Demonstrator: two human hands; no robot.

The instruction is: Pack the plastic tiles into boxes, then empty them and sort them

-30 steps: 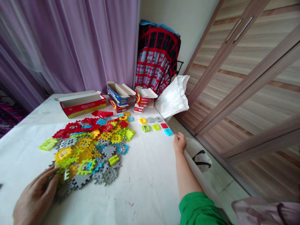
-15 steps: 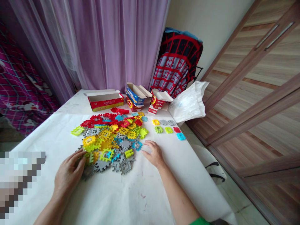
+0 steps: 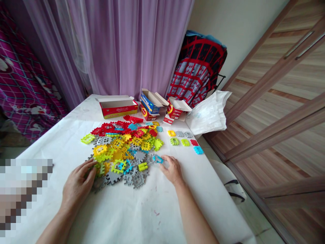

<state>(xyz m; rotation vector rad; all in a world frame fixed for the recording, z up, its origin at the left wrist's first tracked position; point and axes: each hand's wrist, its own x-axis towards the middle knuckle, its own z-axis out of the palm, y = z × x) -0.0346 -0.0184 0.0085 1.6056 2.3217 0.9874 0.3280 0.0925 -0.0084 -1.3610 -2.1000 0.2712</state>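
A heap of plastic interlocking building pieces in red, yellow, green, grey and blue lies on the white-covered table (image 3: 127,217). At the heap's right edge my right hand (image 3: 173,170) pinches a blue building piece (image 3: 159,159) between thumb and fingers. A grey piece (image 3: 151,159) lies just left of it. My left hand (image 3: 78,183) rests at the heap's left edge, fingers stretched out and thumb apart, beside green pieces (image 3: 101,168). Dark grey pieces (image 3: 99,184) lie partly under its thumb side. A small green piece (image 3: 143,166) sits on the heap's near side.
Right of the heap, several stacked pieces stand in rows, among them a yellow stack (image 3: 171,133) and a blue stack (image 3: 198,150). Behind are an open red box (image 3: 119,110), a blue box (image 3: 149,102), small red boxes (image 3: 174,110) and a white bag (image 3: 209,113).
My right hand has closed on the blue piece at the heap's edge and lifted it slightly off the grey piece. My left hand stays by the heap. The whole view has shifted a little.
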